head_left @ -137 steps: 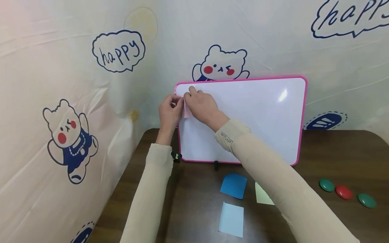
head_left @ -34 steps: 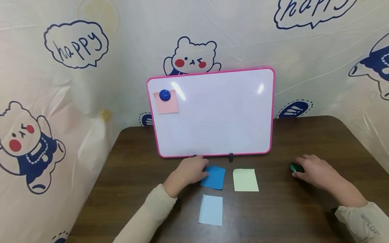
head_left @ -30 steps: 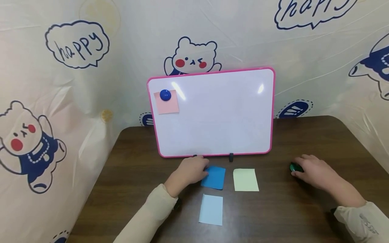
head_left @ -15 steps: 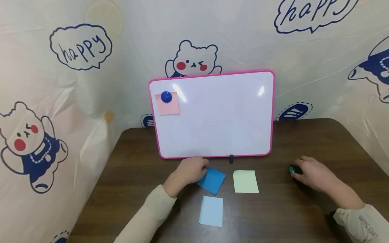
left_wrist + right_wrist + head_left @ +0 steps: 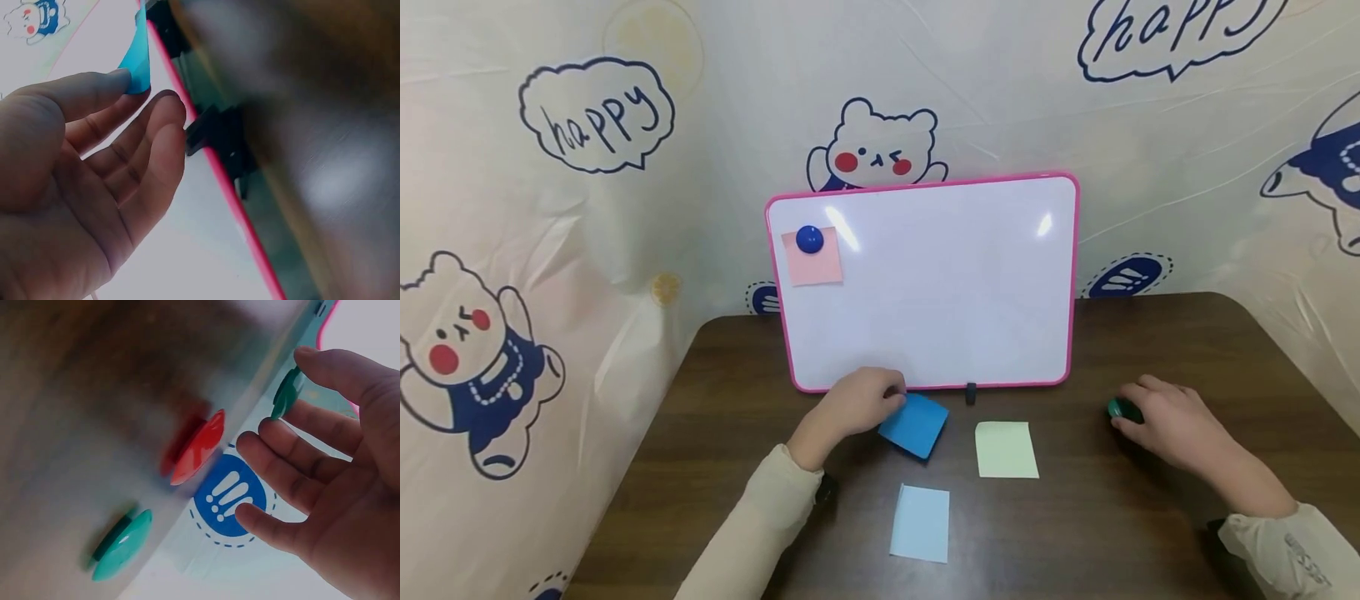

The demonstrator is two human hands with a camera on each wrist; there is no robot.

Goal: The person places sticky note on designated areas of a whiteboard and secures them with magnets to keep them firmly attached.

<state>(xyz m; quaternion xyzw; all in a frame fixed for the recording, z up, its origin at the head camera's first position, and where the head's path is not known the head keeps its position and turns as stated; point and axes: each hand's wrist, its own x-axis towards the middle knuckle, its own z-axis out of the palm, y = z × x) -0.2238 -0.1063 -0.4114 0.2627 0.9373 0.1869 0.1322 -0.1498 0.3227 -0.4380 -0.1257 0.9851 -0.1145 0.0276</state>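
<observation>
My left hand (image 5: 852, 405) pinches the edge of a blue sticky note (image 5: 917, 427) just in front of the whiteboard (image 5: 925, 292). The left wrist view shows the note (image 5: 139, 70) bent between thumb and index finger, its far part cut off by the frame. Over on the right side of the table, my right hand (image 5: 1180, 425) grips a round green magnet (image 5: 1117, 409). From the right wrist, that magnet (image 5: 287, 394) appears between thumb and index finger, the other fingers spread. On the board's upper left, a pink sticky note (image 5: 820, 268) hangs under a blue magnet (image 5: 809, 239).
A pale green note (image 5: 1006, 450) and a light blue note (image 5: 921, 523) lie on the brown table (image 5: 1045, 533). Beside the right hand lie a red magnet (image 5: 200, 450) and another green magnet (image 5: 123, 547). A black clip foot (image 5: 971, 393) supports the board's lower edge.
Both hands have left the board's upper left corner, where the pink note now hangs under the blue magnet. Lately the blue note has turned and risen with the left hand; the right hand shifted slightly left.
</observation>
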